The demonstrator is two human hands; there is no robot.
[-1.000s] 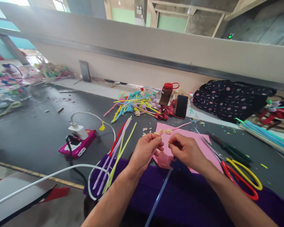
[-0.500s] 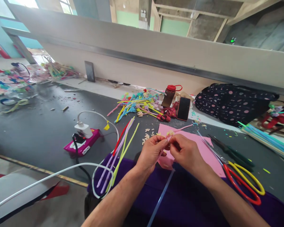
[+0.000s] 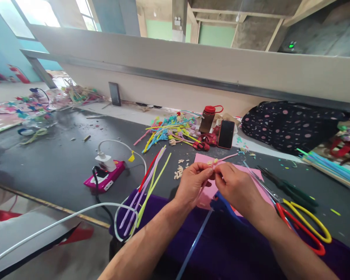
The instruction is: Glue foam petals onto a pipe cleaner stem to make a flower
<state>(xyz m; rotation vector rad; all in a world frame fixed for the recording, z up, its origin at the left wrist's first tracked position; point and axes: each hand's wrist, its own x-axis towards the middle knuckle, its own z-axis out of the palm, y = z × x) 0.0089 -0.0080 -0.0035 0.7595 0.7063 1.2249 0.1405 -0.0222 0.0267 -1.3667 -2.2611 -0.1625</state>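
My left hand [image 3: 194, 181] pinches a pink pipe cleaner [image 3: 228, 157] with small pale yellow pieces near its middle. Against it, the closed fingertips of my right hand [image 3: 236, 181] grip the same stem; the exact pinch point is hidden by my fingers. Beneath both hands lies a pink sheet [image 3: 202, 158]. Partly covered by my right hand is a blue tool [image 3: 229, 208] that looks like a glue gun, with a translucent stick [image 3: 194, 245] running toward me. Small cream pieces [image 3: 179, 171] are scattered left of the sheet.
Scissors [image 3: 303, 223] and dark-handled pliers [image 3: 288, 188] lie at right. Loose pipe cleaners [image 3: 147, 184] rest at left, near a magenta power strip [image 3: 105, 179] with trailing cables. Behind are a pipe-cleaner heap [image 3: 169, 130], a bottle [image 3: 207, 120], a phone [image 3: 226, 134] and a dark bag [image 3: 291, 126].
My fingers have shifted slightly on the pink pipe cleaner, and my right hand has moved a little right. More of the blue tool shows beneath it. The camera view has turned slightly.
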